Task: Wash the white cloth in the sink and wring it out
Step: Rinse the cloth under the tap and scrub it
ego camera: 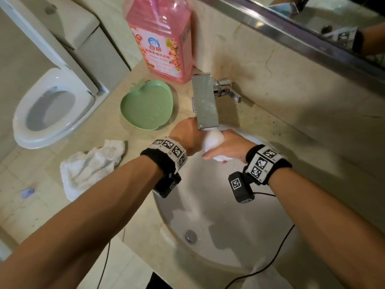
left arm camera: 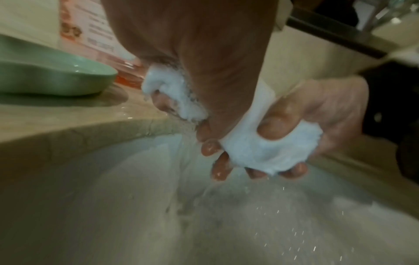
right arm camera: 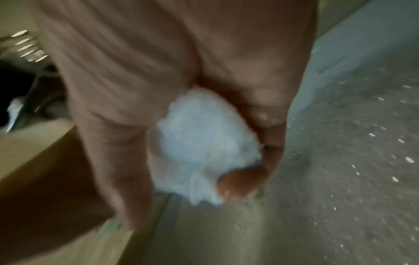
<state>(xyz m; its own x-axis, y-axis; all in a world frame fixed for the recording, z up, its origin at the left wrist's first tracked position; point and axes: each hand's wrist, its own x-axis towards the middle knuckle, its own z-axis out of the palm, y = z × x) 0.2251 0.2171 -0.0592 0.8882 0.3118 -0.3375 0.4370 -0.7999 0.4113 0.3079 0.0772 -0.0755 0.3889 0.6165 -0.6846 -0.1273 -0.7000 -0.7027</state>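
Observation:
A wet white cloth (ego camera: 213, 140) is bunched into a ball just under the spout of the faucet (ego camera: 205, 101), above the white sink (ego camera: 218, 222). My left hand (ego camera: 187, 135) grips its left end and my right hand (ego camera: 228, 148) grips its right end, with fingers curled round it. In the left wrist view the cloth (left arm camera: 267, 148) bulges between the fingers of my left hand (left arm camera: 204, 53) and my right hand (left arm camera: 331, 111), and drops of water fall into the sink (left arm camera: 113, 206). In the right wrist view my right hand (right arm camera: 136, 75) squeezes the cloth (right arm camera: 204, 143).
A second white cloth (ego camera: 91, 165) lies crumpled on the counter left of the sink. Behind it sit a green apple-shaped dish (ego camera: 148, 105) and a pink detergent bottle (ego camera: 162, 38). A toilet (ego camera: 52, 109) stands at the far left. Thin black cables hang from both wrists.

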